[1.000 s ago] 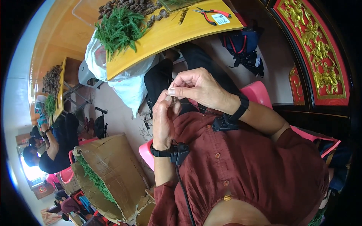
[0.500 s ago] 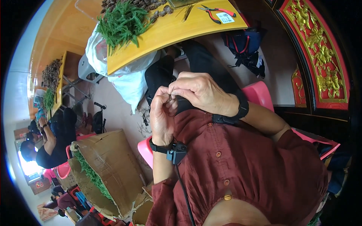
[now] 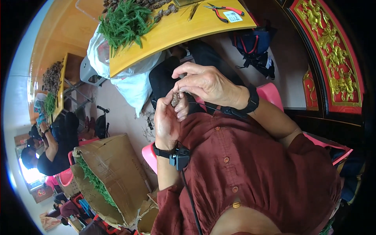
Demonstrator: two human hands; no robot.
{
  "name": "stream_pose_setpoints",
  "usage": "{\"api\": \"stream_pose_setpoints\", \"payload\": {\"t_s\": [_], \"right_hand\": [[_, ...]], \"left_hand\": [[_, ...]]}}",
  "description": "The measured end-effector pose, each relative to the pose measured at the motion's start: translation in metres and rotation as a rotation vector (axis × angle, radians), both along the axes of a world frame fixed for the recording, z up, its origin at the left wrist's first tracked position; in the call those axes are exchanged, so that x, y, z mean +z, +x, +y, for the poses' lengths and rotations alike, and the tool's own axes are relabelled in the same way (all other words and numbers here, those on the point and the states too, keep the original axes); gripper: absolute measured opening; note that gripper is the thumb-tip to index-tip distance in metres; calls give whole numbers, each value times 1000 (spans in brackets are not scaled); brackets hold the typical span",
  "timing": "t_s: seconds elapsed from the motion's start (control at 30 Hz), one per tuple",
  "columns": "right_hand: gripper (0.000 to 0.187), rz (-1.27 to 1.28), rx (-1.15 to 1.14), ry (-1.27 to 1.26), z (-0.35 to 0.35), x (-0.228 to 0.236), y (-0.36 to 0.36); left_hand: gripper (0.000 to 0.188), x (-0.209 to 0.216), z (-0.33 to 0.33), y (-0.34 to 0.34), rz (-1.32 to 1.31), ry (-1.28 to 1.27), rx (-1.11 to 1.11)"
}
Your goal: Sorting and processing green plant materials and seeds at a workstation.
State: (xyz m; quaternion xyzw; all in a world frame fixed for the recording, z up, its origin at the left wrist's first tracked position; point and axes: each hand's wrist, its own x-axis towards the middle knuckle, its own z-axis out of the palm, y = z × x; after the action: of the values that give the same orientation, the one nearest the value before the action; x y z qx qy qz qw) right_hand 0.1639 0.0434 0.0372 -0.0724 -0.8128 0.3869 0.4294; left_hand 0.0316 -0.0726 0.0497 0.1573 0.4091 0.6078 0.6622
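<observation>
My hands: 2 | brown cone (image 3: 175, 98) in my grip: 1 | pliers (image 3: 223, 8) on bench (image 3: 176, 33): 1 | cardboard box (image 3: 113, 176): 1 | white bag (image 3: 133, 84): 1
</observation>
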Motion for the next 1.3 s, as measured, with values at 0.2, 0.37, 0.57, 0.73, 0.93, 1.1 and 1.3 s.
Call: {"api": "stream_pose_setpoints", "payload": {"t_s": [0.2,0.37,0.57,0.73,0.93,1.1,1.3], "right_hand": [[19,-27,59,93,4,-6,3],[20,33,69,139,7,-9,5],[21,62,46,101,4,-10,4],[15,31,72,-20,4,-10,2],[8,60,60,36,3,-14,0],[7,41,74,-25,1,-7,1],[7,-48,72,-56,4,-7,5]], "left_hand": [[25,2,-6,-8,22,16,-70],[25,6,-4,-8,96,11,-95],[24,8,-1,-7,93,30,-106],[27,2,-2,-12,-19,59,-179],[24,9,-3,-6,141,0,-109],[25,8,-3,-7,63,11,-117],[24,7,-1,-4,5,27,-114]]}}
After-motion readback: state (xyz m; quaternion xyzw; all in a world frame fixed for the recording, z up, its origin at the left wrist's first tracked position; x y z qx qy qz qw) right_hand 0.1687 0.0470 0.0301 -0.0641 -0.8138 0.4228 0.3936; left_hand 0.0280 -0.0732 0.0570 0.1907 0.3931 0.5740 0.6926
